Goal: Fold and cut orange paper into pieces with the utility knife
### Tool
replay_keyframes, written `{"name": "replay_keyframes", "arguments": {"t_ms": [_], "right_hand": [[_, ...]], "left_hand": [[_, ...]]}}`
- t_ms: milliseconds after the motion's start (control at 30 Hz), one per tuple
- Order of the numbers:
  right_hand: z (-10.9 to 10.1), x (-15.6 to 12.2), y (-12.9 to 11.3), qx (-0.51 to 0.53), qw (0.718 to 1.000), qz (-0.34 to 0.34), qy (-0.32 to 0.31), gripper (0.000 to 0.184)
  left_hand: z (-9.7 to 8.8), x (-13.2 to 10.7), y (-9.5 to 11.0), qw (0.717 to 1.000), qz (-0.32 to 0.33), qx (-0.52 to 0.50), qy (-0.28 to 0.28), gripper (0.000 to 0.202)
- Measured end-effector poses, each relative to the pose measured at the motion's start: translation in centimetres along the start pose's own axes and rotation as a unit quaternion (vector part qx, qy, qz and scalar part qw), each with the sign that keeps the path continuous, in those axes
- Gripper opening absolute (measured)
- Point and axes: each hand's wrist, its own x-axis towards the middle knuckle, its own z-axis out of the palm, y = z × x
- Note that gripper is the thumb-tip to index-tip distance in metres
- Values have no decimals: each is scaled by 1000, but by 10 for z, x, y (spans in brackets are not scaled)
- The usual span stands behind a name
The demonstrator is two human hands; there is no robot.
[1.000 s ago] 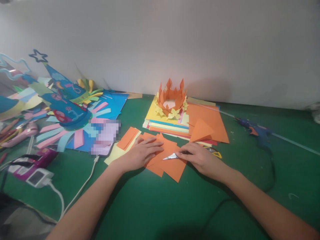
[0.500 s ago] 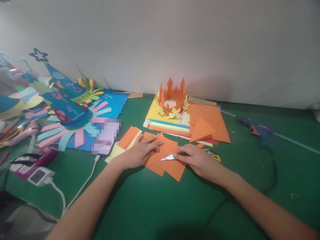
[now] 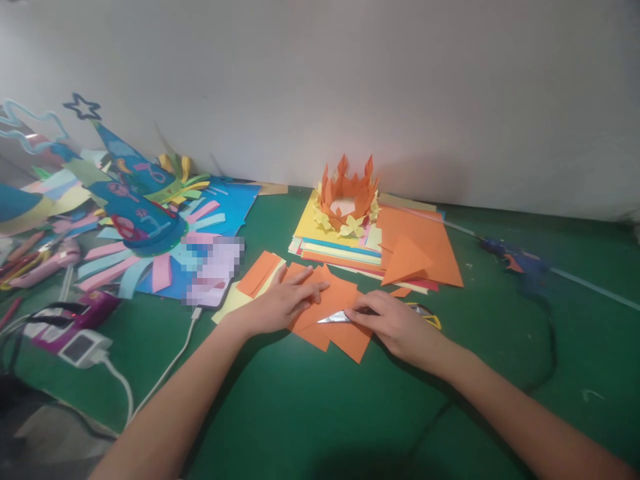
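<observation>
My left hand (image 3: 283, 298) lies with its fingers stretched out on several overlapping orange paper pieces (image 3: 345, 290), pressing them against the green table. In my right hand (image 3: 400, 320) is a pair of scissors (image 3: 335, 318), gripped around the middle. Their silver blades are together and point left, lying over the orange paper. The yellow and black handles show past the far side of my right hand, and the part between is hidden by my fingers. To the left of my left hand sit a folded orange strip (image 3: 257, 272) and pale yellow paper (image 3: 231, 305).
Behind the hands, an orange paper crown (image 3: 349, 193) stands on stacked coloured sheets (image 3: 340, 252). A blue glue gun (image 3: 515, 257) lies at right, its cable trailing forward. Decorated cone hats (image 3: 137, 213), a phone (image 3: 215, 273) and a charging power strip (image 3: 70, 333) are on the left.
The scissor tip has shifted slightly left and the blades have tilted a little flatter across the orange paper. My left hand stays in place on the paper.
</observation>
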Motion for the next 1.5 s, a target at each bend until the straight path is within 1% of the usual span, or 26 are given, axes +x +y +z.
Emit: {"name": "replay_keyframes", "arguments": {"t_ms": [200,367,533,700,1000,1267,1500], "right_hand": [[2,-1,-1,2,1000,3,-8,33],[3,1,-4,-12,1000,1,5,33],[4,3,-6,-14,1000,-2,0,33],[4,4,-9,-26,999,-7,19,35],[7,2,-9,-17,1000,-2,8,33],[7,5,-13,-9,1000,-5,12,31],[9,4,-12,-9,1000,-9,-4,33]], "left_hand": [[-1,0,0,1000,1,-10,-2,30],[-1,0,0,1000,2,-12,0,30],[-1,0,-1,1000,-2,-12,-3,33],[-1,1,-1,1000,3,-20,-2,32],[-2,0,-2,999,-2,-32,-11,26],[-2,0,-2,999,-2,-41,-11,26],[-1,1,-3,999,-6,-41,-15,25]]}}
